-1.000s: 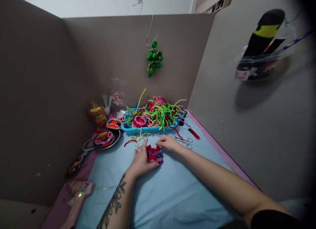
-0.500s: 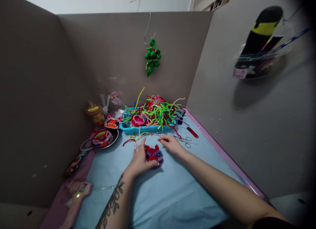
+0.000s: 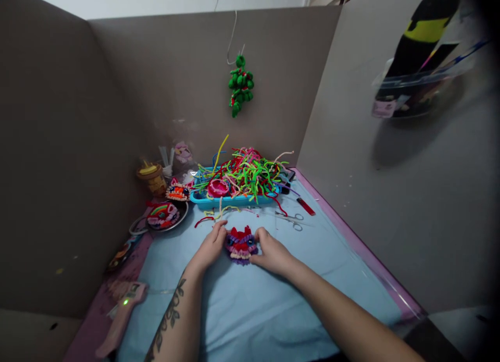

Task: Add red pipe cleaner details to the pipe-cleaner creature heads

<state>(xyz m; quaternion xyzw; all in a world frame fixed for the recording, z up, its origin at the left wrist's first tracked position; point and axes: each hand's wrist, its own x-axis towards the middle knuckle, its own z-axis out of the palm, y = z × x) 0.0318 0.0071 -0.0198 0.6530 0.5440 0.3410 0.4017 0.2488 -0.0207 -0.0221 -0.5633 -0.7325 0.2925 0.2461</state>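
A small red, purple and pink pipe-cleaner figure [image 3: 241,246] with pointed red tips and dark blue eye-like spots sits upright on the blue cloth. My left hand [image 3: 212,243] is at its left edge, fingers curled against that side. On the opposite side my right hand [image 3: 271,251] pinches the right edge between thumb and fingers. Beyond it lie a few loose pipe cleaners [image 3: 226,211] and a pair of scissors [image 3: 291,220].
A blue tray [image 3: 234,200] heaped with coloured pipe cleaners stands at the back. To the left are a metal bowl [image 3: 183,219] holding a rainbow piece and a pink glue gun [image 3: 124,315]. A red lighter-like stick [image 3: 305,206] lies right. Grey panels [image 3: 187,65] enclose the table.
My right hand has come down onto the figure's right side. The left hand has shifted left, its thumb off the front, so the figure's whole front shows.
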